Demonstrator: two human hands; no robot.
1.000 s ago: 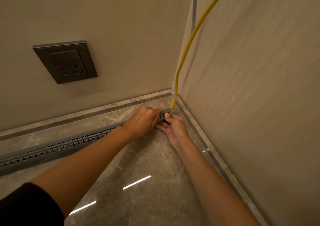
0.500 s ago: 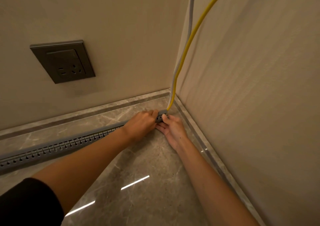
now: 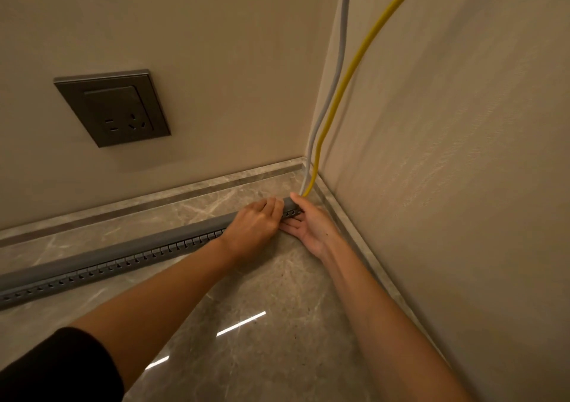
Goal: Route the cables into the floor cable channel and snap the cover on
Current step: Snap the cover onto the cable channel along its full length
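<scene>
We are working at the end of the cable channel (image 3: pixel 123 259) that is lying nearest the corner (image 3: pixel 305 158), running away from it across the floor (image 3: pixel 262 340). The yellow cable (image 3: pixel 348 71) and the grey cable (image 3: pixel 334 77) are dropping down the corner side by side and are entering the channel's end there, so this looks like the spot where the run needs holding in. Our left hand (image 3: pixel 253 225) is lying over the cover (image 3: pixel 172 241) just short of the corner, fingers curved across its rounded top and bearing down, probably to seat the cover's edge. Our right hand (image 3: pixel 311 229), closer to the corner, is pinching the channel's end, thumb on top beside the cables and fingers lying along its slotted front edge, likely steadying it against the push. Farther from the corner the cover is sitting on the channel, though we cannot tell whether it is fully snapped down.
</scene>
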